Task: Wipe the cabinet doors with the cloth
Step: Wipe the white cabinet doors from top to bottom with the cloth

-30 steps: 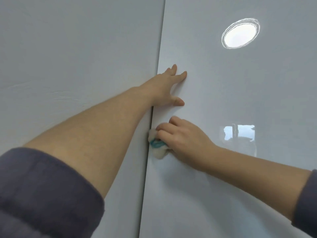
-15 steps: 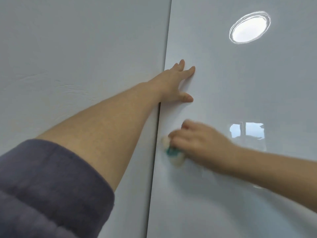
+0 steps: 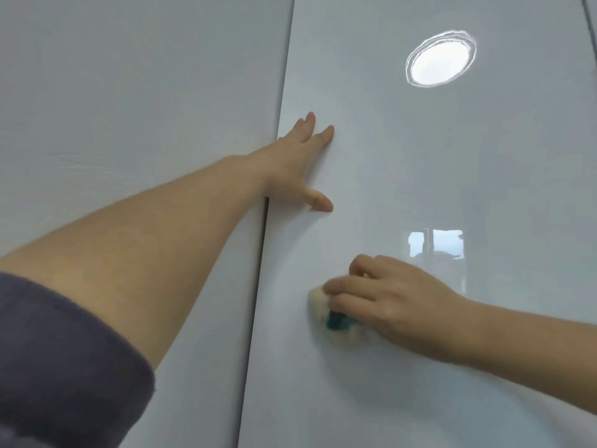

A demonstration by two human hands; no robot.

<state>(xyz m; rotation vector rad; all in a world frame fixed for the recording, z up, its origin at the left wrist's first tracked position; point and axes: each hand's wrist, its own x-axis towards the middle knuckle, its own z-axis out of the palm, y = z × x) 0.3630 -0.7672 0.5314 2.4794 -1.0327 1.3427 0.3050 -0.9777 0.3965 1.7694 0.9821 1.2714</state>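
Glossy white cabinet door (image 3: 436,173), reflecting a ceiling lamp, with a second door (image 3: 129,92) to its left. Left hand (image 3: 290,160) lies flat near the seam, fingers spread, probably steadying the panel. Right hand (image 3: 384,295), fingers clamped on the cloth (image 3: 326,313), presses it against the lower door. No containers visible.

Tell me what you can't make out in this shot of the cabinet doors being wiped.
- Cloth: head view, mostly hidden under the right hand and blurred; its full shape is unclear.
- Doors: cut off by every frame edge; no handles or hinges show.
- Dirt or streaks: glare from the light reflection and window reflection masks them.
- Left hand: palm faces the door, so contact can't be confirmed.
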